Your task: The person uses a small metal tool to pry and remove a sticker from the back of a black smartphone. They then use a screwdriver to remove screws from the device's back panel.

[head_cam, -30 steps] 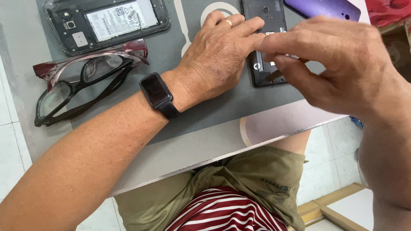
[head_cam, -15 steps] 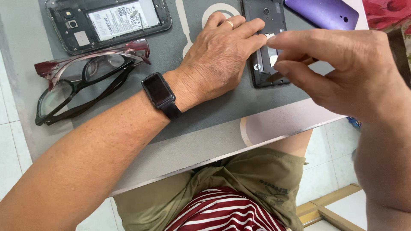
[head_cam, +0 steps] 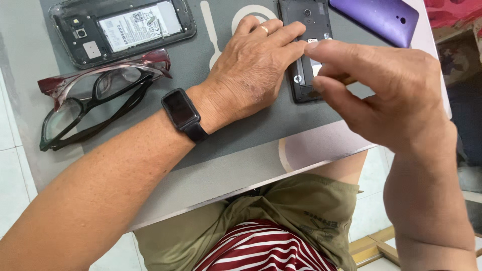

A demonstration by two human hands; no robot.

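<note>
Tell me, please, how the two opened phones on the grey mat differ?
The upper-left phone lies sideways, untouched, with a white-labelled battery in place. The black phone stands lengthwise under the left hand, with the right hand at its open bay, so its inside is mostly hidden. Both lie face down on the mat with back covers off.

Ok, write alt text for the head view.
A left hand steadies an opened black phone on a grey mat while the right hand pinches at its inside. Nearby lie a purple cover, a second opened phone and two pairs of glasses.
</note>
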